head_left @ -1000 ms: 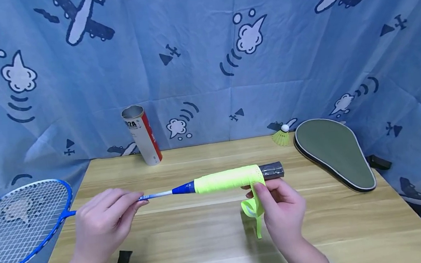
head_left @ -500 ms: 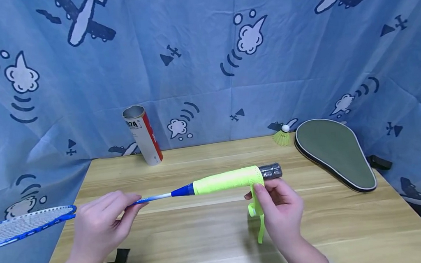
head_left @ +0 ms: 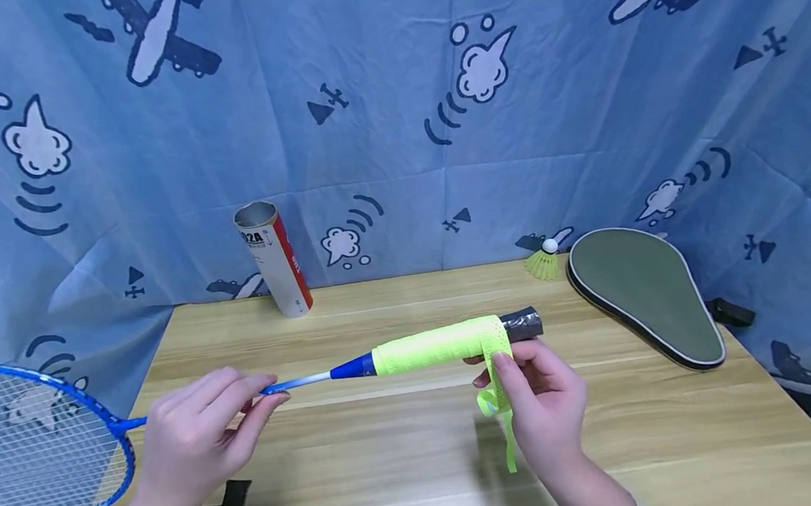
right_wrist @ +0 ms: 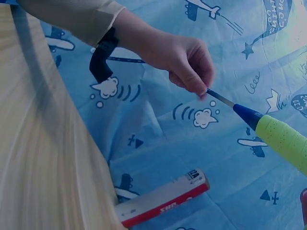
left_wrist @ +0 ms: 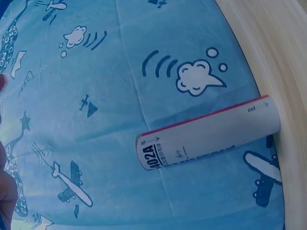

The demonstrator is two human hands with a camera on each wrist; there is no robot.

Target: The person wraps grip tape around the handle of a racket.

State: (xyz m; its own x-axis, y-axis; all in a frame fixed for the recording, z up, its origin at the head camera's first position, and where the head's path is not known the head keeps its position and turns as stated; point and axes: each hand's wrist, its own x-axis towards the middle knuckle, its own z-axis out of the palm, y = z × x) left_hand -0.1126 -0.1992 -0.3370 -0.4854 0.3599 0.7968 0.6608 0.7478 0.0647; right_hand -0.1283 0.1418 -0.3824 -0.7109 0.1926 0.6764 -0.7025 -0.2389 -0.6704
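Note:
My left hand pinches the thin shaft of a blue badminton racket between thumb and fingers, and the strung head sticks out to the left. Yellow-green grip tape is wound over most of the handle, up to near its dark butt end. Just below that end my right hand pinches the tape's free strip between thumb and fingers; a curled tail hangs beneath. In the right wrist view, the left hand is seen on the shaft beside the blue cone.
A white and red shuttlecock tube stands at the back left of the wooden table. Toward the back right are a yellow shuttlecock and a green paddle case. A blue patterned curtain hangs behind.
The racket has rolled about its shaft: its head went from broad to nearly edge-on, then broad again, tilted the other way. The right hand keeps the tape strip at nearly the same spot.

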